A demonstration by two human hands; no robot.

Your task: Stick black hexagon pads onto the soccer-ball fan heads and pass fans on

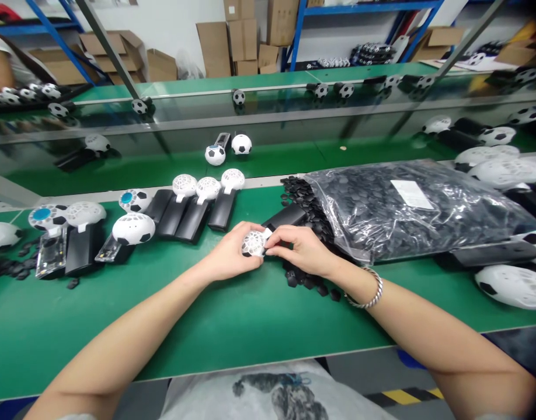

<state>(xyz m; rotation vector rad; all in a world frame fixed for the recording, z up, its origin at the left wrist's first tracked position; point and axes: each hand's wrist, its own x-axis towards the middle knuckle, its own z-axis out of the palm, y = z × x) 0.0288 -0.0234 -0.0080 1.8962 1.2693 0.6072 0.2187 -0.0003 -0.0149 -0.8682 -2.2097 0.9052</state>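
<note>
My left hand (230, 254) is curled round a small white perforated fan head (253, 243) whose black handle (285, 218) points away from me. My right hand (300, 249) pinches at the right side of that fan head, fingers closed; a silver bracelet (368, 294) sits on its wrist. Both hands hover just above the green table (233, 326). Small black pentagon pieces (309, 280) lie loose under and beside my right hand, spilled from a clear plastic bag (408, 204) full of them.
A row of like fans with black handles (198, 201) lies to the left, some with blue centres (42, 214). Two football-patterned fans (228, 149) rest on the conveyor belt behind. More white fan heads (513, 286) pile up at right. Cardboard boxes and blue racks stand at the back.
</note>
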